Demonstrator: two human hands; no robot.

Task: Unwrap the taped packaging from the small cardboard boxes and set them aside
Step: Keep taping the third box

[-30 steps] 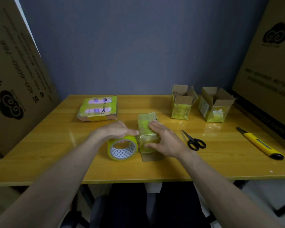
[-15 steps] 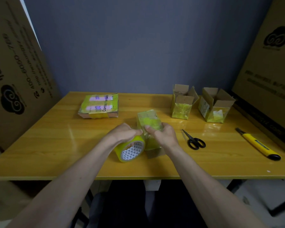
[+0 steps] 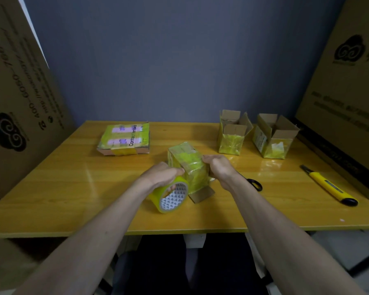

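Taped small cardboard box (image 3: 188,165) gripped between both hands at mid-table, tilted up on its near flap.

It is clamped by the curled right hand (image 3: 218,169), while the yellow tape roll (image 3: 168,193) is grasped by the left hand (image 3: 161,174), just left of the box. A steady box and taut tape are advised. Compared with half a second earlier, the roll is tipped further and the scissors (image 3: 255,185) are mostly hidden behind the right wrist.

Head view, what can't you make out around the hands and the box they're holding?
- Scissors: blades hidden behind the right hand; only the handles show.
- Taped box: right side covered by the right hand.
- Tape roll: top covered by the left hand.
- Flat box: label print blurred, partly unreadable.
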